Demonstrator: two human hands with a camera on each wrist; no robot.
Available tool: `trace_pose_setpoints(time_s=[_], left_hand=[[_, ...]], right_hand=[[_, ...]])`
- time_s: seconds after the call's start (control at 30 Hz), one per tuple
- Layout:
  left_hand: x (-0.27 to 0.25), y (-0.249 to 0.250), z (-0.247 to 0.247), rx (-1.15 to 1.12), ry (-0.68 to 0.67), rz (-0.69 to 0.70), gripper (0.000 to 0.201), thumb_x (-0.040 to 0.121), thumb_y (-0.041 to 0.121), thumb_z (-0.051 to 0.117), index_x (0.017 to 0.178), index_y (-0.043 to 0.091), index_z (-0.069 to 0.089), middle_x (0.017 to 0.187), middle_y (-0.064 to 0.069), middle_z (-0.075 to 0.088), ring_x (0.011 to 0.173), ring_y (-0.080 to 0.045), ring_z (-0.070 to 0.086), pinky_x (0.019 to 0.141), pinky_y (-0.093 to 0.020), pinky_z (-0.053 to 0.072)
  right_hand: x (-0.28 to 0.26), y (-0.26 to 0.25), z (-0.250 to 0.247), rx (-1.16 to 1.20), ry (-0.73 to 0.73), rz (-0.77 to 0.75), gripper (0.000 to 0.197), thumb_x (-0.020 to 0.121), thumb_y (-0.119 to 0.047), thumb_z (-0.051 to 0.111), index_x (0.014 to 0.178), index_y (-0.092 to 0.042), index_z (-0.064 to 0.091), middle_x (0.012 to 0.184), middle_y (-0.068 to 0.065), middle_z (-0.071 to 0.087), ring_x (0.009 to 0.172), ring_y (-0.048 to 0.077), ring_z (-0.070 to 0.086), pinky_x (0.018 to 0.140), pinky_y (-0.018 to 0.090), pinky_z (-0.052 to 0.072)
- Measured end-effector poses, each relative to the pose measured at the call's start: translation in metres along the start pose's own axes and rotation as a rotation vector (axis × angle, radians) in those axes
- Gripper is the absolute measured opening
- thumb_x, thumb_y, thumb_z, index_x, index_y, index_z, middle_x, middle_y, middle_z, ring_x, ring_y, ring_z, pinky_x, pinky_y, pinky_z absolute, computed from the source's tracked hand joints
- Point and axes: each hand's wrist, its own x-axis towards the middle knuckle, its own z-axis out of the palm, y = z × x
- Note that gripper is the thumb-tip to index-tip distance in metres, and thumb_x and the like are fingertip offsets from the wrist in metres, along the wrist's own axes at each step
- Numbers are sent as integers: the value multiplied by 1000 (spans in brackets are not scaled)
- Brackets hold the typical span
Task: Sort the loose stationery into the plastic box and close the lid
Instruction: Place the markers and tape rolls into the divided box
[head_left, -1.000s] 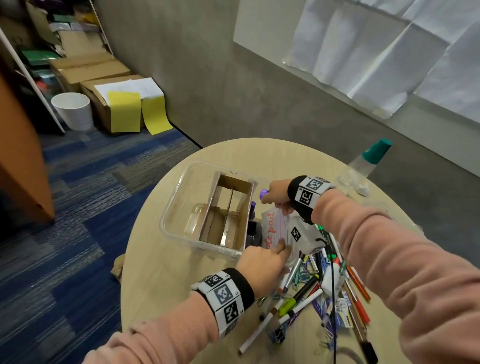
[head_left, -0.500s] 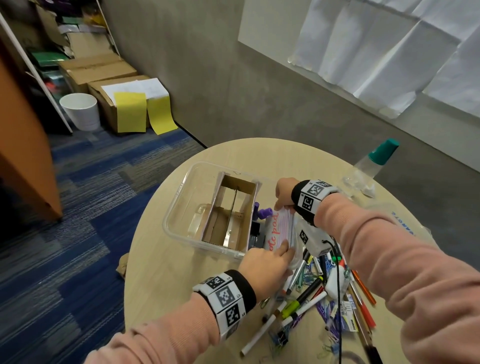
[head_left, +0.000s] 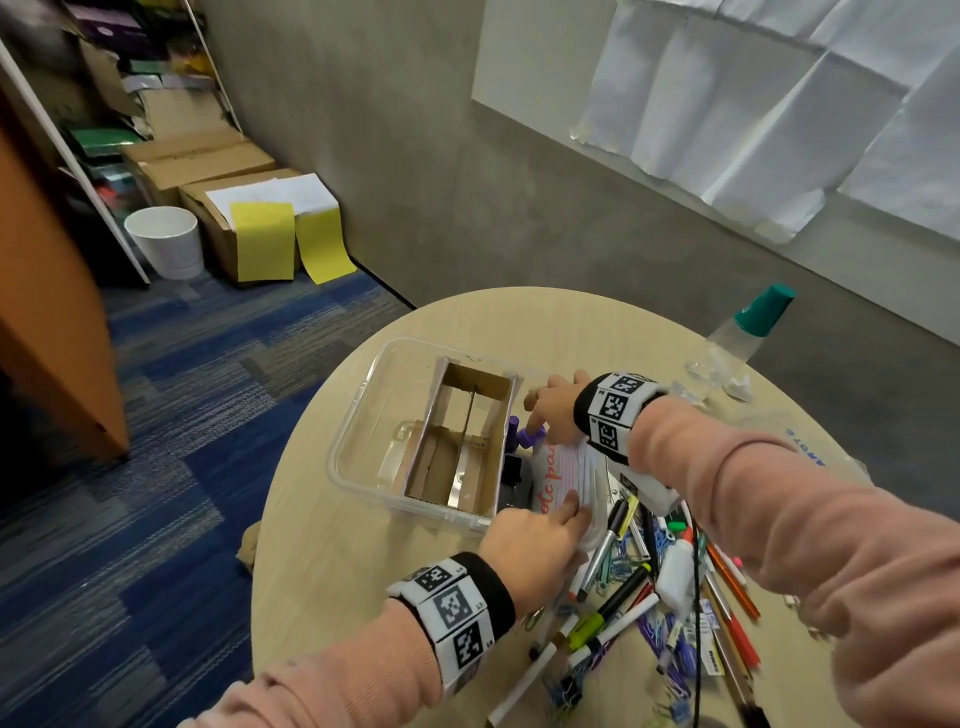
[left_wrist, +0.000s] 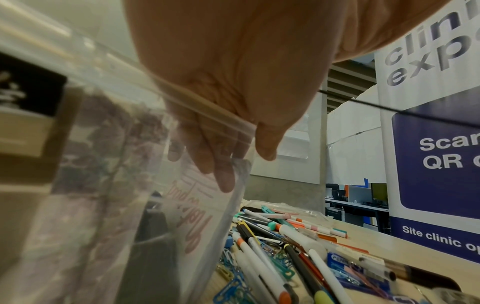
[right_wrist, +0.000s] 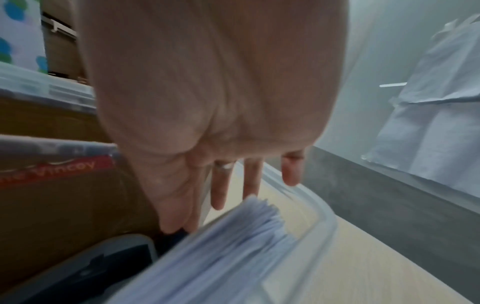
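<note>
A clear plastic box (head_left: 353, 415) with a cardboard divider (head_left: 467, 415) stands on the round table. A white note pad (head_left: 561, 473) with red lettering stands on edge in the box's right end, beside a purple item (head_left: 524, 436) and a black item (head_left: 514, 473). My left hand (head_left: 535, 551) presses the pad's near end with straight fingers (left_wrist: 223, 176) inside the box wall and the thumb outside it. My right hand (head_left: 553, 408) rests straight fingers (right_wrist: 221, 191) at the far end of the note pad (right_wrist: 246, 236). Loose pens and clips (head_left: 639, 587) lie to the right.
A white glue bottle (head_left: 675, 571) lies in the pile. A clear bottle with a teal cap (head_left: 748, 327) stands at the table's far right edge beside crumpled plastic. A black cable (head_left: 696, 623) crosses the pens. The table edge runs close to the box's left side.
The note pad has gone from held above the box's right end down into it. Both hands followed it down, and their fingers have straightened against it.
</note>
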Motion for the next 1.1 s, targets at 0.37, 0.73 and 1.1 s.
trace_pose_setpoints(time_s=[0.37,0.73,1.1], left_hand=[[-1,0,-3,-4,-12,30,49,99,30,36,142,11,23,153,-11,23,83,-34,63,67,-36,47],[-3,1,-3,2,8,35,49,99,29,36,142,9,23,152,-12,24,82,-34,63,63,-34,43],[-3,0,-1,-23,1,45,47,99,28,37,139,9,26,149,-13,27,80,-34,63,60,-33,38]], right_hand=[[27,-4,16,-180,-290,-53,62,88,-44,47,145,-35,23,152,-4,28,133,22,36,108,42,32],[32,-5,19,-217,-165,-116,60,91,-30,49,146,-27,25,154,2,22,137,25,30,108,44,29],[43,-13,17,-322,-205,-58,45,90,-32,49,132,-15,50,129,11,51,109,28,53,86,30,42]])
